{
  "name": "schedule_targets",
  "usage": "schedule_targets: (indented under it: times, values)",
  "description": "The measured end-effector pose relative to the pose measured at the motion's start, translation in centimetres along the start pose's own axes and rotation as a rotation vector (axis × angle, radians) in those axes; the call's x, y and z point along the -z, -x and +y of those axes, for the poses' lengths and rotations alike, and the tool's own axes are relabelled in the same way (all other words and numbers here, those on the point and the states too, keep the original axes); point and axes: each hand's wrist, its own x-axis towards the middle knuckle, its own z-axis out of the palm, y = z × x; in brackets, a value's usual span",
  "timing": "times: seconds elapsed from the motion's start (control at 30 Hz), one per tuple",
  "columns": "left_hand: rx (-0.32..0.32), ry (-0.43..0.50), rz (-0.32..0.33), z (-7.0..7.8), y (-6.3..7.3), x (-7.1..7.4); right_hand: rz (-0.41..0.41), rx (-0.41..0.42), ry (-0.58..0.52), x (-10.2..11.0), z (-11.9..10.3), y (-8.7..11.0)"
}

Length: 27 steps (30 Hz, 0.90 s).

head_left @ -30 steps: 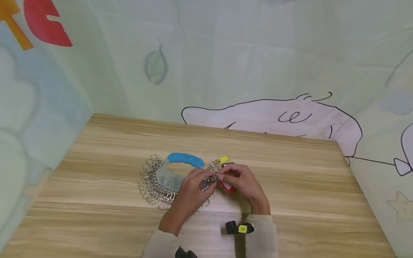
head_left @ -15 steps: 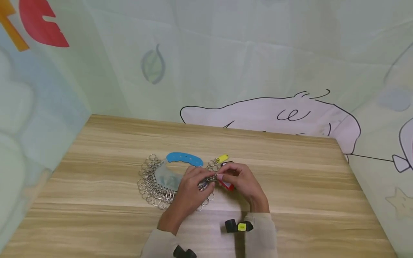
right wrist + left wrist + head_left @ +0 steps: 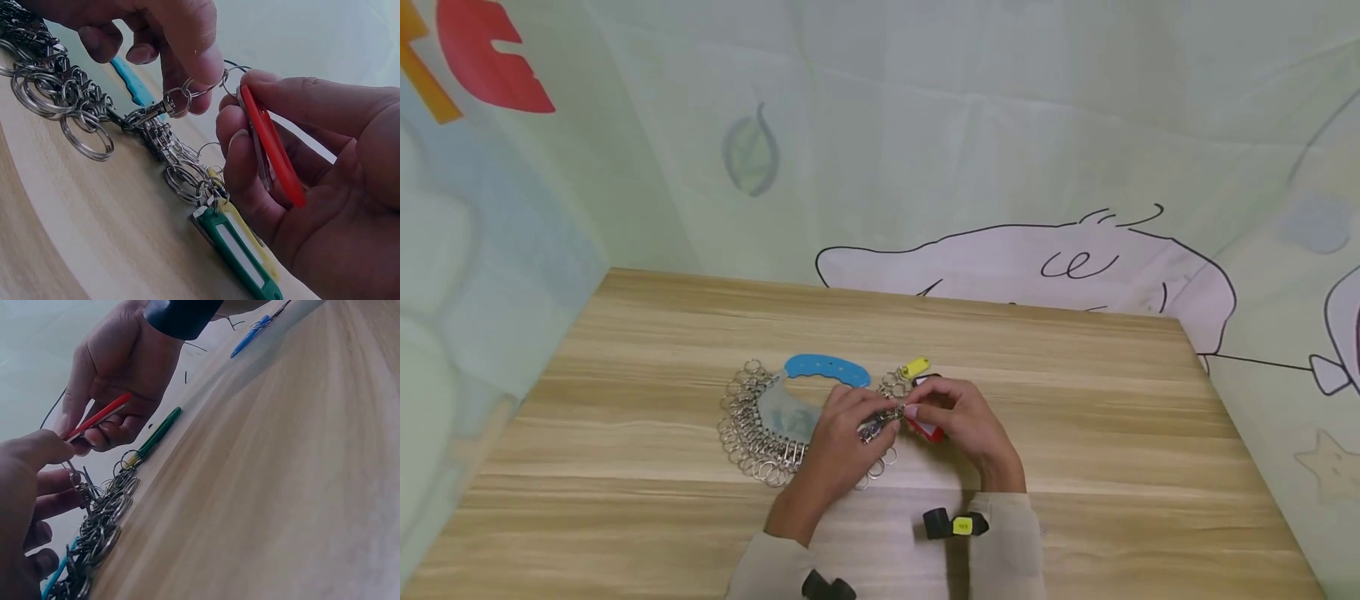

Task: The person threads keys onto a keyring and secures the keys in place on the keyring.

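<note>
My left hand (image 3: 842, 437) pinches a split key ring (image 3: 201, 92) between thumb and fingers. The ring is linked to a small metal swivel clasp (image 3: 150, 114) on the large key holder, whose blue handle (image 3: 827, 367) lies behind my left hand. My right hand (image 3: 966, 421) pinches a red key tag (image 3: 275, 150) together with a silver key (image 3: 260, 156). A thin wire loop (image 3: 232, 78) at the tag's top meets the split ring, right at my left thumb. In the head view my fingers hide most of this join.
Many rings fan out from the holder's clear plate (image 3: 782, 412). A green key tag (image 3: 240, 253) and a yellow key tag (image 3: 253, 240) hang from rings close by. A slim blue item (image 3: 250, 340) lies farther off on the wooden table (image 3: 1112, 458). A printed cloth (image 3: 880, 167) stands behind.
Both hands stay at the same spot with the red key tag and the ring, their fingers barely moving. The head view has shifted slightly.
</note>
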Motion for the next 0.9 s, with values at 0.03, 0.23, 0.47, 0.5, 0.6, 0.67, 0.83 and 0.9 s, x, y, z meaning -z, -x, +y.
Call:
schedule_targets:
  times: [0.03, 0.23, 0.47, 0.5, 0.6, 0.67, 0.83, 0.9]
  values:
    - [0.006, -0.003, -0.003, 0.04, 0.0, 0.02, 0.001, 0.0, 0.001, 0.01, 0.05, -0.01]
    - [0.034, -0.02, -0.013, 0.14, 0.0, 0.06, 0.001, 0.003, 0.006, 0.03, 0.18, -0.06]
    - [0.059, -0.032, -0.02, 0.14, -0.07, -0.02, 0.003, 0.001, -0.009, 0.02, 0.19, -0.05]
    - [0.064, -0.033, -0.021, 0.16, -0.07, -0.01, 0.003, 0.002, -0.008, 0.0, 0.19, -0.07]
    - [0.078, -0.035, -0.024, 0.23, -0.07, 0.04, 0.002, -0.001, -0.005, -0.03, 0.14, -0.08]
    - [0.088, -0.039, -0.028, 0.26, -0.05, 0.08, 0.002, -0.006, -0.003, -0.04, 0.18, -0.09]
    - [0.095, -0.06, -0.033, 0.21, 0.02, 0.1, 0.006, -0.021, -0.025, -0.06, 0.25, -0.11]
    - [0.081, -0.079, -0.033, 0.13, 0.03, 0.09, 0.009, -0.027, -0.037, -0.08, 0.26, -0.11]
